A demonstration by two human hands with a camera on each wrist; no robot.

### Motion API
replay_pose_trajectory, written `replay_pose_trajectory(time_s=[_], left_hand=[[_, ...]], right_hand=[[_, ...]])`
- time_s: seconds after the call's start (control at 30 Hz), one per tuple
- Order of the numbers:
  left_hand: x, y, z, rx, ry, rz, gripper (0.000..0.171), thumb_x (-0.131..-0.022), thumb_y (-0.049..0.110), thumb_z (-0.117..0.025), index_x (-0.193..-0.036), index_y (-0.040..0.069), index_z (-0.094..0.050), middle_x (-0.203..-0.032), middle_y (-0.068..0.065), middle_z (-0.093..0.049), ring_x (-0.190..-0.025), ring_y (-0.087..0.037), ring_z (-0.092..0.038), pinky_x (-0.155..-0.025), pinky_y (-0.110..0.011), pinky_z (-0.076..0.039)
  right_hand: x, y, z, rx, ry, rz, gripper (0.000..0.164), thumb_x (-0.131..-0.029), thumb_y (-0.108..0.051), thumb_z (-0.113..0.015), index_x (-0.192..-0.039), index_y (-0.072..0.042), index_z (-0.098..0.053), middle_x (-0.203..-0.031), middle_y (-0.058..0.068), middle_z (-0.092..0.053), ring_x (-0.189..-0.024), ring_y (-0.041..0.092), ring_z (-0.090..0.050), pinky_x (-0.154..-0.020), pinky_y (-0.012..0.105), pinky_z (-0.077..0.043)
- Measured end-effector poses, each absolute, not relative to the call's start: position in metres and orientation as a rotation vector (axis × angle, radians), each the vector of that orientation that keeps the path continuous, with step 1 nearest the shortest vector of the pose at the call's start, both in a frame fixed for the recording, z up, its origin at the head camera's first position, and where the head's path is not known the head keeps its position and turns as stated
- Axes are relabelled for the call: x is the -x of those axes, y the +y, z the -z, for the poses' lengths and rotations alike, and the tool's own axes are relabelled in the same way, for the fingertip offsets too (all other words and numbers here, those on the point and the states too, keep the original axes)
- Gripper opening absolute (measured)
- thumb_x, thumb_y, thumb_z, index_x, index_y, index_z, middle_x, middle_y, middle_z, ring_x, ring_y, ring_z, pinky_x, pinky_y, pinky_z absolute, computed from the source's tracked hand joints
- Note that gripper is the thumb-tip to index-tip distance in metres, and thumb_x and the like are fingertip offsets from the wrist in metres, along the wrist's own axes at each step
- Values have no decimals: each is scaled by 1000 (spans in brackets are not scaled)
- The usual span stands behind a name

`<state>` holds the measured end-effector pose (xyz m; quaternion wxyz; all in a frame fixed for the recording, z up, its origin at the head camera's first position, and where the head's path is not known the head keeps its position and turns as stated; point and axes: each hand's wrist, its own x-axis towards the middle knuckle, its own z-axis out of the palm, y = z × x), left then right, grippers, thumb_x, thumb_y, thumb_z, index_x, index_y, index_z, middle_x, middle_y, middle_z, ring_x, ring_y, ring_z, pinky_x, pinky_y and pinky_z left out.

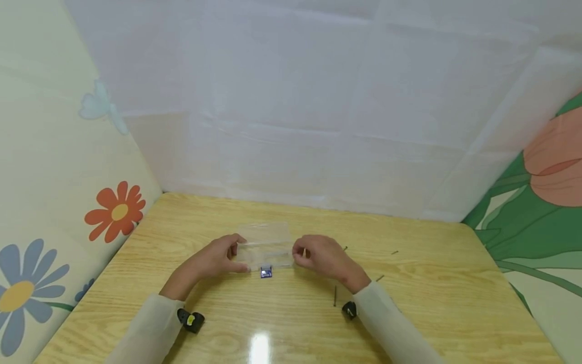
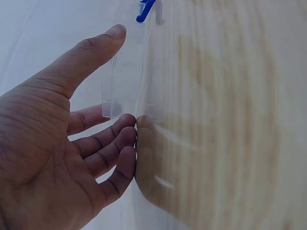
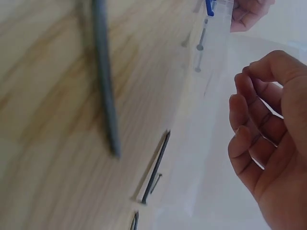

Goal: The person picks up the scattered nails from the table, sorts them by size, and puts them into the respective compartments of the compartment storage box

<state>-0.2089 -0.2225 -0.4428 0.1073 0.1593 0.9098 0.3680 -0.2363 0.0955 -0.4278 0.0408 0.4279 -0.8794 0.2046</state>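
A clear plastic box [image 1: 263,247] with a raised transparent lid [image 1: 265,232] lies on the wooden table, its blue latch [image 1: 266,272] at the front. My left hand [image 1: 218,256] grips the box's left end, thumb along the front and fingers behind; the left wrist view shows the fingertips [image 2: 127,120] close to the tabletop. At the right end is my right hand [image 1: 320,256], fingers curled and thumb meeting the index finger, with nothing visible between them. In the right wrist view a nail [image 3: 201,38] shows at the box near the blue latch.
Several loose nails lie on the table to the right, among them a long nail [image 1: 335,296] and a small nail [image 1: 394,252]. A blurred nail [image 3: 105,86] is close to the right wrist camera. White cloth [image 1: 295,126] hangs behind the table [image 1: 227,328].
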Motion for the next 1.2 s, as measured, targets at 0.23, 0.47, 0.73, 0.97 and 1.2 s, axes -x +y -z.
replay_pose_trajectory(time_s=[0.23, 0.47, 0.73, 0.97, 1.2], left_hand=[[210, -226, 442, -484, 2681, -1107, 70, -84, 31, -89, -134, -4, -55, -94, -7, -52, -85, -22, -48, -74, -40, -42], [211, -226, 444, -499, 2674, -1119, 69, -83, 30, -89, -133, -5, -56, -93, -6, -51, -85, -22, -47, -75, -40, -42], [211, -226, 443, -496, 2673, -1115, 69, -83, 30, -89, -133, -5, -55, -92, -7, -51, -84, -22, -47, -74, -41, -41], [212, -226, 445, -509, 2676, -1106, 68, -83, 29, -89, -132, -5, -56, -92, -7, -51, -83, -22, -47, -74, -40, -42], [211, -224, 445, -512, 2675, -1102, 68, -83, 29, -89, -132, -5, -56, -91, -6, -52, -83, -22, -47, -73, -40, -41]], right_hand=[[235, 110, 425, -1277, -2694, -591, 9, -98, -15, -66, -94, -18, -74, -88, -12, -66, -75, 1, -57, -67, 23, -50], [226, 129, 420, -1252, -2714, -592, 11, -98, -13, -65, -92, -19, -73, -87, -11, -66, -73, 3, -58, -66, 25, -50], [214, 150, 421, -1184, -2751, -561, 12, -97, -14, -66, -89, -21, -72, -85, -13, -65, -71, 2, -58, -65, 25, -50], [204, 165, 421, -1148, -2791, -510, 14, -97, -16, -67, -86, -24, -69, -82, -16, -63, -69, -1, -55, -62, 25, -49], [196, 182, 422, -1076, -2814, -456, 13, -95, -16, -69, -85, -24, -69, -82, -16, -63, -68, -3, -54, -61, 24, -48]])
